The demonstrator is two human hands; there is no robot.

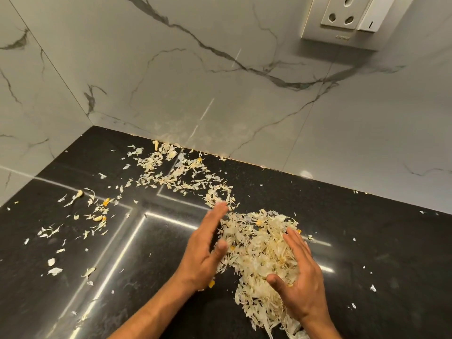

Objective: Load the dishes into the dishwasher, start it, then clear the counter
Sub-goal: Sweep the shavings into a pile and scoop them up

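A heap of pale garlic peels [259, 250] lies on the black stone counter [367, 241]. My left hand [206, 248] stands on edge against the heap's left side, fingers straight and together. My right hand [302, 275] cups the heap's right side, palm toward the peels, thumb low at the front. Neither hand grips anything. More loose peels [176, 172] are strewn toward the back wall, and a thinner scatter [95, 214] with a few garlic cloves lies at the left.
Marble-look wall tiles [220, 81] meet the counter at the back and left, forming a corner. A wall socket plate [342, 18] is mounted at the upper right. Small peel flecks [373, 287] dot the counter to the right.
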